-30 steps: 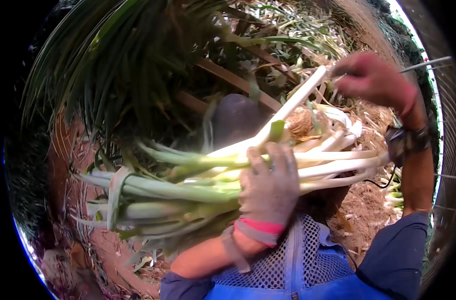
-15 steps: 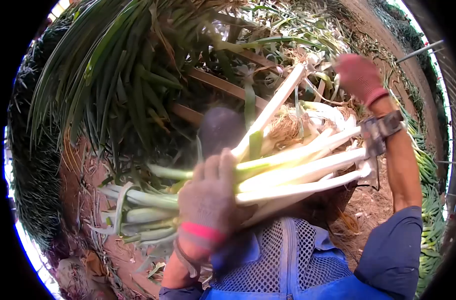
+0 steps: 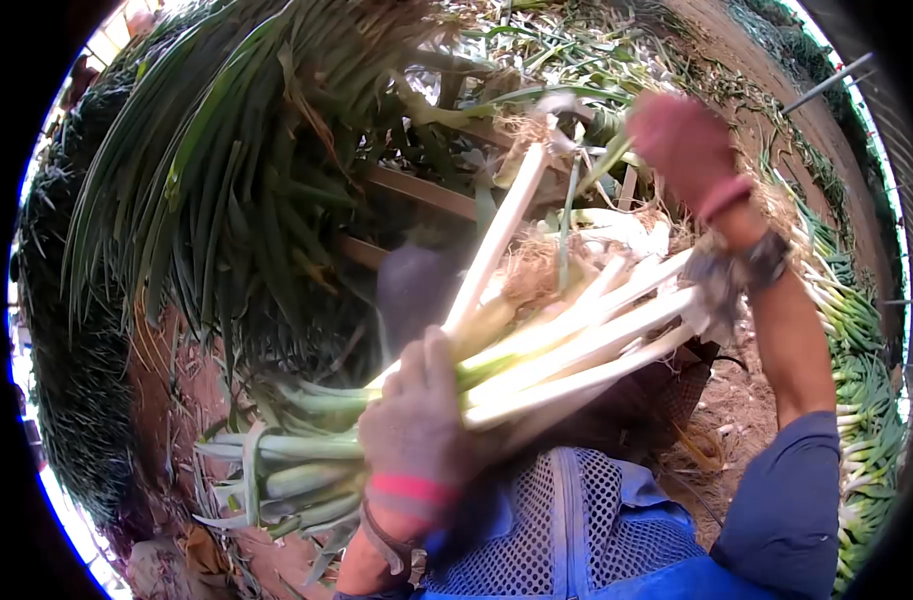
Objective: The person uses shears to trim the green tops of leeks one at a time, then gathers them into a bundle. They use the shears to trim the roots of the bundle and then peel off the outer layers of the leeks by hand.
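Note:
My left hand [image 3: 417,410], in a greyish glove with a red cuff, is wrapped around a bunch of long green onions [image 3: 577,365] in front of my chest. Their white shafts point right, and the trimmed green ends stick out to the left. One green onion [image 3: 507,225] angles up from the bunch, its roots at the top. My right hand [image 3: 687,155], in a red glove, is raised past the root ends and smeared by motion. A green leaf strip [image 3: 607,165] meets its edge; the fingers do not show clearly.
A thick heap of green onion leaves [image 3: 227,170] hangs at upper left, beside wooden slats [image 3: 417,190]. Rooty green onions [image 3: 617,240] lie beyond the bunch. Leaf scraps [image 3: 577,50] cover the ground at the back. More green onions [image 3: 862,430] line the right side.
My right hand has swung left and stays raised. The bunch in my left hand has tilted slightly, with its single upright onion shifted left in view.

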`<action>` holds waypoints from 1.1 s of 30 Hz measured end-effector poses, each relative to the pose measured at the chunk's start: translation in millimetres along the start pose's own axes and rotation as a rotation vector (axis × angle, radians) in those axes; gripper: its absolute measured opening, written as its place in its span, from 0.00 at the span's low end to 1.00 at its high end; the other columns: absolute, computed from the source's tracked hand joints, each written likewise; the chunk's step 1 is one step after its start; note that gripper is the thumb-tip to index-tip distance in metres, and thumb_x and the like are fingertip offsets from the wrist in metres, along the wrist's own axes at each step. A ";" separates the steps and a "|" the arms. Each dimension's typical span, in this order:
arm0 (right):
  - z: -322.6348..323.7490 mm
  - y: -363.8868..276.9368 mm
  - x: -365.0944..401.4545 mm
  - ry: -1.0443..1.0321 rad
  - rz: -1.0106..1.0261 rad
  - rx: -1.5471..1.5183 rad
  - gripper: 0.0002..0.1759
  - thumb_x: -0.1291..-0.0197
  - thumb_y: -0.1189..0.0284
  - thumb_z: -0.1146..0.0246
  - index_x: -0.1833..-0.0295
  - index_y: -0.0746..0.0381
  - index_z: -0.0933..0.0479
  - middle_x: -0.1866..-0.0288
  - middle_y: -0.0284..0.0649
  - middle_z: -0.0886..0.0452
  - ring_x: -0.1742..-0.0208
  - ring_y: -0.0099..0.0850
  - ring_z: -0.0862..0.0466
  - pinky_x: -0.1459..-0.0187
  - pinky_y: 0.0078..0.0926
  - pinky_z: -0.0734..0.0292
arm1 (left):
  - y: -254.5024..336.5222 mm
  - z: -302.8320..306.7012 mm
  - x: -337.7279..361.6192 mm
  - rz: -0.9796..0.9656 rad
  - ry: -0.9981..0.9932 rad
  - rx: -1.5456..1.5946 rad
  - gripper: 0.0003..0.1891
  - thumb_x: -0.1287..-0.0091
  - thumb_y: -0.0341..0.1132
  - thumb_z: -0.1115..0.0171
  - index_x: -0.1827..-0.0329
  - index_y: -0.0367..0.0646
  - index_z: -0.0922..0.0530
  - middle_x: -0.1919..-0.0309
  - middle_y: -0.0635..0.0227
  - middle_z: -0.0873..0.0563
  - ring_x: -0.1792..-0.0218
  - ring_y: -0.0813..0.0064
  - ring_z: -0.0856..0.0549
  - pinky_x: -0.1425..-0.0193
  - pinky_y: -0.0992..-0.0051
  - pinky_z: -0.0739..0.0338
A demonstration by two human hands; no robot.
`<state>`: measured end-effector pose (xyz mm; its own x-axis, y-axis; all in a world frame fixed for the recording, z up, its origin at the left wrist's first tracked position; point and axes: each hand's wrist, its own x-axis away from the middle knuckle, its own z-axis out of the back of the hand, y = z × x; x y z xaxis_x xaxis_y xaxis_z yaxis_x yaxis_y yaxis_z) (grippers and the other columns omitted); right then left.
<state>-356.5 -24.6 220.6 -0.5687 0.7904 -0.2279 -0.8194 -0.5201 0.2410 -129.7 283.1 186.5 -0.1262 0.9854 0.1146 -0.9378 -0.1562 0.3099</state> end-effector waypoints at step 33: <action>-32.0 -49.6 19.8 -0.749 0.550 -0.687 0.18 0.33 0.54 0.26 0.62 0.59 0.10 0.69 0.43 0.12 0.63 0.39 0.09 0.52 0.45 0.14 | 10.6 -11.3 7.9 -0.003 0.052 -0.115 0.57 0.48 0.61 0.15 0.24 0.25 0.27 0.36 0.42 0.13 0.42 0.45 0.08 0.44 0.57 0.09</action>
<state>-329.4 6.4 173.9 -0.8640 0.2767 0.4207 -0.4714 -0.7383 -0.4825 -144.3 290.0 180.0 -0.1370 0.9885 0.0640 -0.9687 -0.1472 0.1997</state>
